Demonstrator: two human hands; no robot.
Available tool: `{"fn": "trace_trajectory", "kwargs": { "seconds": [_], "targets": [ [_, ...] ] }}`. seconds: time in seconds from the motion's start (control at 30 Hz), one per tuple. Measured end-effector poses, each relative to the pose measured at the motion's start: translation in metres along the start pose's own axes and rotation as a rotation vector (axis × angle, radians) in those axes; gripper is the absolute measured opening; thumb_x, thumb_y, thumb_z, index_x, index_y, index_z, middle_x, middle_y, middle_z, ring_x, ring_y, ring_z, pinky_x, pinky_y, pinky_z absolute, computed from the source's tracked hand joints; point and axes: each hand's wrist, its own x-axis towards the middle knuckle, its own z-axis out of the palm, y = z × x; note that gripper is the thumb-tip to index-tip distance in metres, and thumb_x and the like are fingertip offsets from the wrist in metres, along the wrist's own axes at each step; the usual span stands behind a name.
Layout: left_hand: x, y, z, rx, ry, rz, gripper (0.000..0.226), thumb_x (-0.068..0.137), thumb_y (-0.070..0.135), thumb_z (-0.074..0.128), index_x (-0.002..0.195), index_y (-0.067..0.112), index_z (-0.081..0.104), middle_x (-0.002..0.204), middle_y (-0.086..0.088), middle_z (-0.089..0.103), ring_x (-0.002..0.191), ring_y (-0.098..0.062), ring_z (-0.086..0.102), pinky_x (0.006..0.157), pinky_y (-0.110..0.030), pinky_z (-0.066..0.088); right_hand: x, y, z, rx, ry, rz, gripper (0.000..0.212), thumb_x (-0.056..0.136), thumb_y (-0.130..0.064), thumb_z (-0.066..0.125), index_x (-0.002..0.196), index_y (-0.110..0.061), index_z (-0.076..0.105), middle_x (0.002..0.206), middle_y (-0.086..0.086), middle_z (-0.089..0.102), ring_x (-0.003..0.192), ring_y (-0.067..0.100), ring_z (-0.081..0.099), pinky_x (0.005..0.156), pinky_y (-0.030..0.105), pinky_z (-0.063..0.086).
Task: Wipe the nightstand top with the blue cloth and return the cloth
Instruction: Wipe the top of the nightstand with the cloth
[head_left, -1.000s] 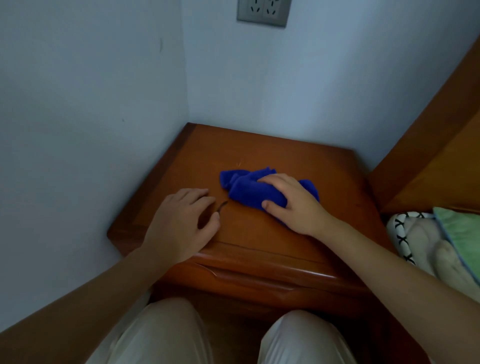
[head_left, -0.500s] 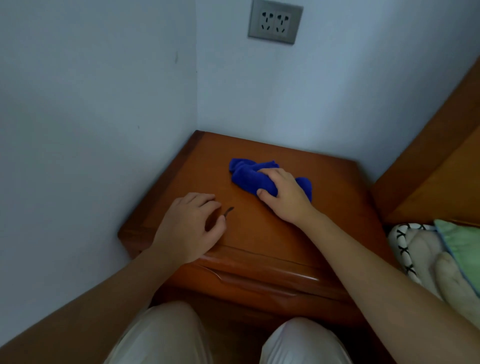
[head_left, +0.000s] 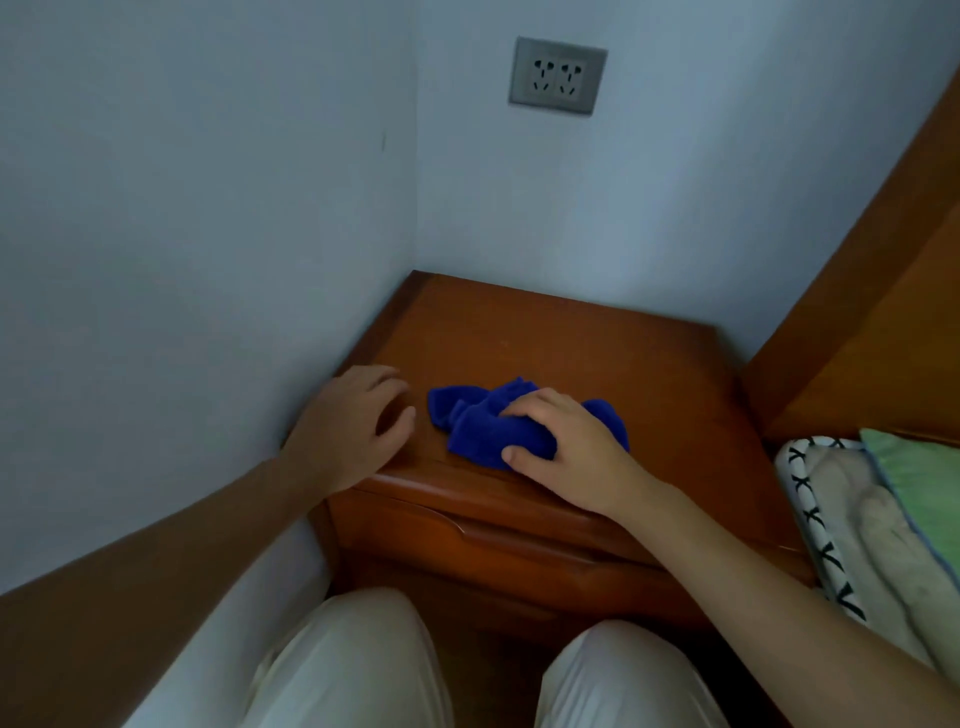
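Observation:
The blue cloth (head_left: 488, 426) lies bunched on the front part of the wooden nightstand top (head_left: 571, 353). My right hand (head_left: 566, 447) rests on the cloth's right side, fingers curled over it and thumb against its front edge. My left hand (head_left: 348, 426) sits at the top's front left corner, fingers loosely bent, holding nothing; it stays a little apart from the cloth.
Pale walls close in the nightstand on the left and behind, with a grey wall socket (head_left: 557, 75) above. A wooden headboard (head_left: 857, 312) and bedding (head_left: 872, 525) border the right side. A drawer front (head_left: 493, 540) faces my knees.
My right hand has drawn the cloth back toward the front edge and leftward. The left hand stays at the front left corner. The small dark item near my left thumb is no longer visible.

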Motion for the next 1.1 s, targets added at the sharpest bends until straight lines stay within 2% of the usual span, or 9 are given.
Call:
{"fn": "trace_trajectory", "kwargs": {
  "seconds": [0.07, 0.17, 0.27, 0.4, 0.47, 0.57, 0.73, 0.87, 1.1],
  "targets": [
    [-0.004, -0.011, 0.002, 0.042, -0.019, -0.032, 0.047, 0.092, 0.044, 0.045, 0.113, 0.011, 0.071, 0.123, -0.009, 0.066, 0.111, -0.027, 0.062, 0.095, -0.042, 0.051, 0.007, -0.004, 0.004, -0.08, -0.024, -0.09, 0.048, 0.094, -0.047, 0.062, 0.139, -0.034, 0.052, 0.142, -0.017, 0.046, 0.133, 0.003, 0.04, 0.113, 0.025, 0.032],
    [-0.006, -0.014, 0.007, 0.048, -0.004, -0.035, 0.045, 0.093, 0.043, 0.046, 0.116, 0.013, 0.071, 0.124, -0.008, 0.067, 0.112, -0.027, 0.062, 0.095, -0.042, 0.05, 0.018, -0.004, 0.012, -0.141, -0.04, -0.175, 0.056, 0.099, -0.045, 0.056, 0.152, -0.037, 0.039, 0.159, -0.016, 0.032, 0.147, 0.002, 0.023, 0.118, 0.02, 0.016],
    [-0.006, -0.016, 0.009, 0.026, 0.006, -0.037, 0.045, 0.092, 0.043, 0.047, 0.117, 0.015, 0.071, 0.126, -0.007, 0.067, 0.113, -0.025, 0.062, 0.096, -0.042, 0.05, 0.038, 0.003, 0.013, -0.085, -0.053, -0.16, 0.049, 0.099, -0.042, 0.058, 0.147, -0.037, 0.048, 0.154, -0.018, 0.042, 0.143, -0.001, 0.03, 0.117, 0.021, 0.02],
    [-0.006, -0.017, 0.01, 0.022, 0.012, -0.045, 0.047, 0.092, 0.045, 0.047, 0.118, 0.015, 0.072, 0.127, -0.005, 0.067, 0.114, -0.025, 0.062, 0.096, -0.043, 0.05, 0.081, 0.021, 0.012, -0.048, -0.037, -0.128, 0.043, 0.098, -0.04, 0.06, 0.14, -0.031, 0.056, 0.144, -0.015, 0.052, 0.134, 0.0, 0.039, 0.108, 0.011, 0.021],
    [-0.006, -0.016, 0.01, 0.018, 0.01, -0.046, 0.047, 0.092, 0.046, 0.047, 0.119, 0.016, 0.072, 0.128, -0.004, 0.067, 0.115, -0.024, 0.061, 0.097, -0.043, 0.049, 0.106, 0.035, 0.012, -0.047, -0.013, -0.099, 0.042, 0.098, -0.038, 0.061, 0.139, -0.027, 0.058, 0.142, -0.011, 0.055, 0.132, 0.006, 0.044, 0.109, 0.017, 0.027],
    [-0.007, -0.016, 0.009, 0.017, 0.018, -0.046, 0.046, 0.091, 0.045, 0.047, 0.118, 0.017, 0.072, 0.129, -0.003, 0.066, 0.117, -0.022, 0.06, 0.098, -0.039, 0.048, 0.141, 0.053, 0.01, -0.068, 0.037, -0.022, 0.043, 0.098, -0.038, 0.061, 0.139, -0.025, 0.058, 0.14, -0.005, 0.056, 0.129, 0.015, 0.049, 0.112, 0.038, 0.038],
    [-0.008, -0.013, 0.007, 0.025, 0.017, -0.045, 0.046, 0.091, 0.044, 0.047, 0.118, 0.017, 0.072, 0.128, -0.002, 0.067, 0.117, -0.021, 0.061, 0.097, -0.037, 0.048, 0.146, 0.05, 0.012, -0.173, 0.052, -0.062, 0.046, 0.1, -0.045, 0.054, 0.142, -0.026, 0.054, 0.143, -0.006, 0.054, 0.13, 0.016, 0.048, 0.111, 0.041, 0.039],
    [-0.009, -0.014, 0.009, 0.012, 0.013, -0.043, 0.046, 0.09, 0.044, 0.049, 0.119, 0.016, 0.072, 0.128, -0.003, 0.066, 0.117, -0.021, 0.061, 0.097, -0.039, 0.049, 0.111, 0.035, 0.012, -0.14, 0.0, -0.174, 0.043, 0.106, -0.044, 0.043, 0.143, -0.026, 0.054, 0.143, -0.009, 0.054, 0.133, 0.008, 0.045, 0.112, 0.032, 0.035],
    [-0.008, -0.016, 0.01, 0.022, 0.024, -0.033, 0.046, 0.089, 0.043, 0.049, 0.119, 0.016, 0.072, 0.128, -0.004, 0.067, 0.116, -0.023, 0.061, 0.096, -0.042, 0.05, 0.098, 0.032, 0.009, -0.149, -0.046, -0.219, 0.039, 0.104, -0.037, 0.051, 0.141, -0.028, 0.055, 0.143, -0.013, 0.052, 0.134, 0.002, 0.041, 0.111, 0.016, 0.024]
  ]
}}
